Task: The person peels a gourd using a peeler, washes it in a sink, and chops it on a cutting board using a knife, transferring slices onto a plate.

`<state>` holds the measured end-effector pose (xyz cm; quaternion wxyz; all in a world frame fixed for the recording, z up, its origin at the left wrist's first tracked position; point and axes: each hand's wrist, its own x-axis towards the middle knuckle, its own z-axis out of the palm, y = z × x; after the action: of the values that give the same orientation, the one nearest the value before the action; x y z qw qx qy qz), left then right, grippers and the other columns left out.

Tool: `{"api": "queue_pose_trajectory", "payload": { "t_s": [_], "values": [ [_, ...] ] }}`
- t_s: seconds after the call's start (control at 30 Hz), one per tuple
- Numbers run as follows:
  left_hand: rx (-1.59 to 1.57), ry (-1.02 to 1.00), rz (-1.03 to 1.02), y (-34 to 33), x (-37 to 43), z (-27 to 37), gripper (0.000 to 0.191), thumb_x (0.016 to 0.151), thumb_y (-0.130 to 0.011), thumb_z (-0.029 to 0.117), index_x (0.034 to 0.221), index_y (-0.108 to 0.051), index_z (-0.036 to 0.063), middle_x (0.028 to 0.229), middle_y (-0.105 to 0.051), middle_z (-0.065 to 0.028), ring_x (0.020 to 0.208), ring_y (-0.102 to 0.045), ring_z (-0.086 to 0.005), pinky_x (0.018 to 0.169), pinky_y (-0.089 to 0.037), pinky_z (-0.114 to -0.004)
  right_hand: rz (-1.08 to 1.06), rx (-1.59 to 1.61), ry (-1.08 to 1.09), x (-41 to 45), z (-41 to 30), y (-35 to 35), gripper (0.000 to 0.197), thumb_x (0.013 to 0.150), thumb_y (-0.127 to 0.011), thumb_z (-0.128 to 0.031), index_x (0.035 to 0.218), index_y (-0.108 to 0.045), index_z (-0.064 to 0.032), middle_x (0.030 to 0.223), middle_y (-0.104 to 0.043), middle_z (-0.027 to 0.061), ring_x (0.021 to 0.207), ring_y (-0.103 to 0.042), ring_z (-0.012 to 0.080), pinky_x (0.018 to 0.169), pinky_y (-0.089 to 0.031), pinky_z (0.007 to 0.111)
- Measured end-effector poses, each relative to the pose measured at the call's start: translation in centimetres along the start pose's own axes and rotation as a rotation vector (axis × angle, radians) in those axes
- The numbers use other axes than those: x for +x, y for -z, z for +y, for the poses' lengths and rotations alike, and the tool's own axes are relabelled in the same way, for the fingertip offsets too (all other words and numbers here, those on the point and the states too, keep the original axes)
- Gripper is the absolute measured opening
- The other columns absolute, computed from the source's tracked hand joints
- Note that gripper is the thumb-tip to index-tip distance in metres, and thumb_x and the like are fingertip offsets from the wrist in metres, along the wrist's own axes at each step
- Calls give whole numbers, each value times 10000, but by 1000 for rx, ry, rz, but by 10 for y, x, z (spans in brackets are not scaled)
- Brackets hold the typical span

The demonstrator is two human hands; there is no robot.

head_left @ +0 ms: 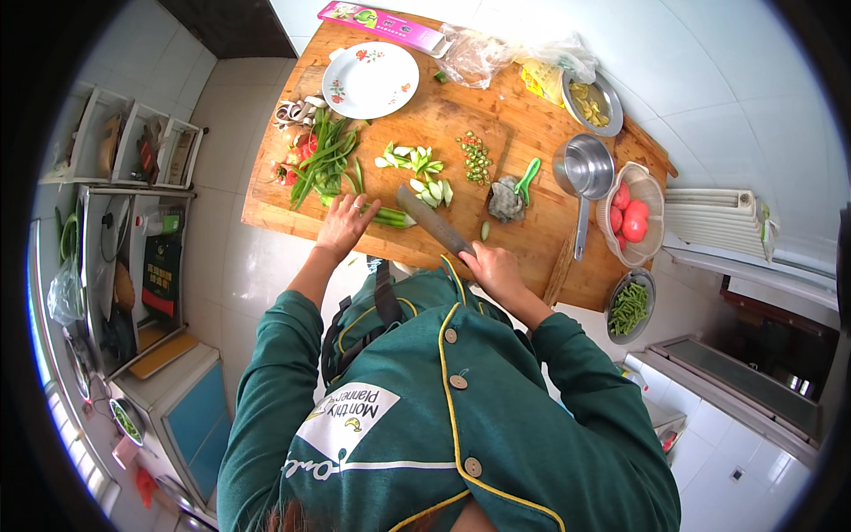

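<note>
My left hand [344, 225] rests with bent fingers on a bundle of green vegetable stalks [393, 218], holding it against the wooden cutting board [405, 130] near its front edge. In my right hand [497, 267] is the handle of a kitchen knife [435, 225], whose wide blade slants toward the stalks' cut end. Just beyond the blade lie pale green cut pieces [432, 191], with another pile of slices [411, 158] behind them. Chopped chillies [475, 158] form a heap farther right. Long green leaves [327, 149] and red tomatoes [286, 174] lie left.
A floral plate [370, 80] stands at the back left, near a pink box [382, 26] and a plastic bag [475, 56]. To the right are a grey cloth [506, 201], a green peeler [528, 178], a metal saucepan [584, 163], a plastic basket [653, 183] and a bowl of cut green beans [628, 309].
</note>
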<state>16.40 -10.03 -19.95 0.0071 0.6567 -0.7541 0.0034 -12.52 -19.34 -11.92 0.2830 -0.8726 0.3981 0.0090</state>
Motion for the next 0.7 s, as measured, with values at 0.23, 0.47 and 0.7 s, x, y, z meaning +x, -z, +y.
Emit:
{"api": "queue_pose_trajectory", "payload": {
  "t_s": [0.23,0.47,0.7],
  "values": [
    [-128,-61,88,-2,-12,3,567,802,-456,66,1346,-346,177,1224,-449,-116,1139,-428,-276,986,-320,-425,15,-58,39,1,12,-23,299,868,-509,-342,785,-527,-55,591,-562,183,574,-562,382,498,-428,471],
    [34,-88,-153,-2,-5,-6,619,825,-438,73,1379,-261,285,1209,-451,-174,1140,-423,-308,981,-298,-483,98,-7,61,0,10,-16,303,867,-520,-334,764,-527,-50,571,-549,187,545,-549,378,482,-421,462],
    [68,-44,-55,-6,-5,1,545,818,-443,79,1304,-344,304,1213,-447,-177,1111,-434,-316,980,-307,-468,-1,-64,45,4,-3,1,287,870,-511,-325,780,-532,-53,599,-564,185,573,-559,385,503,-431,466]
  ]
}}
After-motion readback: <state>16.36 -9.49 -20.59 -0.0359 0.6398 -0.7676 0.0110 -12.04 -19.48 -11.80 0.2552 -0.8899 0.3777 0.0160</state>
